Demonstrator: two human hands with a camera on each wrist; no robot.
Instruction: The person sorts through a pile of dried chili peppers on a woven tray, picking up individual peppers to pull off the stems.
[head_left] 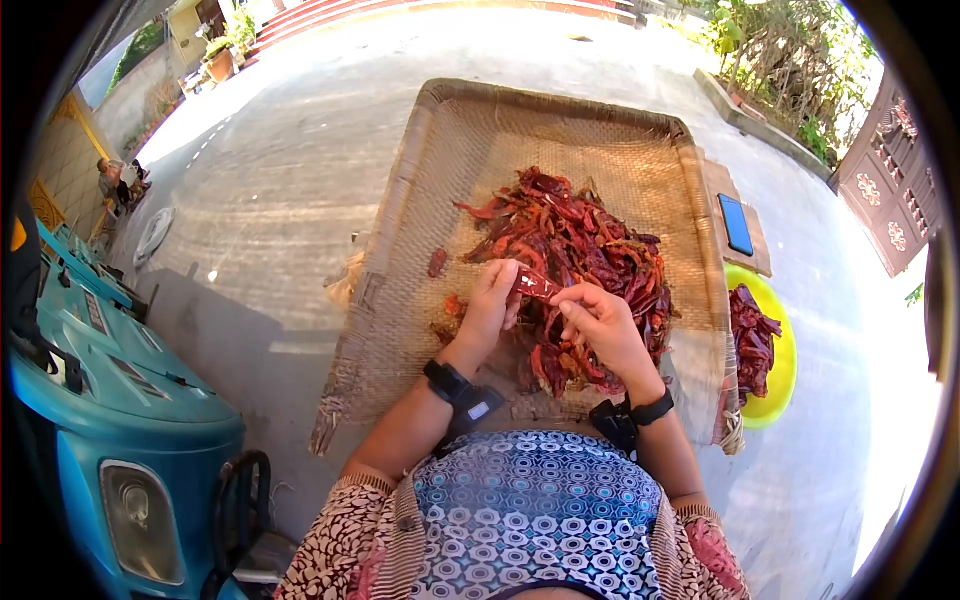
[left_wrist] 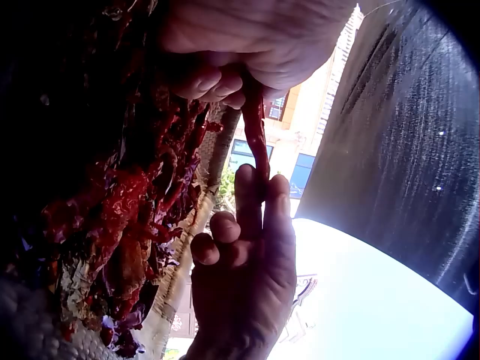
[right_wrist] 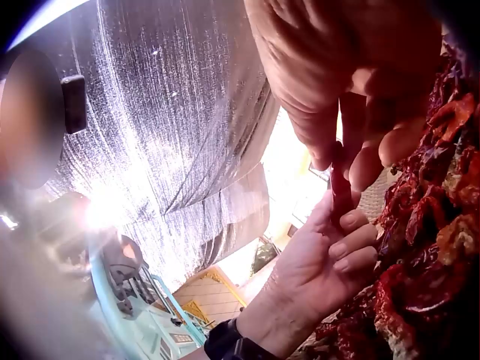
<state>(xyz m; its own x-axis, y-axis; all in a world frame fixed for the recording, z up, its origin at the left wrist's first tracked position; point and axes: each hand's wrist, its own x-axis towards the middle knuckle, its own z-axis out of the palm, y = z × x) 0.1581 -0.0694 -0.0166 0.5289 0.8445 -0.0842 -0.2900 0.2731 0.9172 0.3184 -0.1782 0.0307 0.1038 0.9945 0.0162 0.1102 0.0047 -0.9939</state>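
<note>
1. Outdoors, on sunlit paved ground, a woven tray point(head_left: 400, 300) holds a pile of dried chilies point(head_left: 590, 250).
2. One chili point(head_left: 536, 284) is held just above the near edge of that pile, between both hands.
3. Left hand point(head_left: 490, 310): fingers curled, pinching the chili's left end.
4. Right hand point(head_left: 603, 325): fingertips pinching its right end.
5. Right of the tray: a yellow bowl point(head_left: 785, 375) containing more chilies, and a blue phone point(head_left: 736, 224).
6. Left: a blue vehicle point(head_left: 120, 420).

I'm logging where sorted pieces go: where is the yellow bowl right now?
In the head view, the yellow bowl sits on the ground at the person's right, against the woven tray's right edge, just below the blue phone; it holds dried chilies.
</note>
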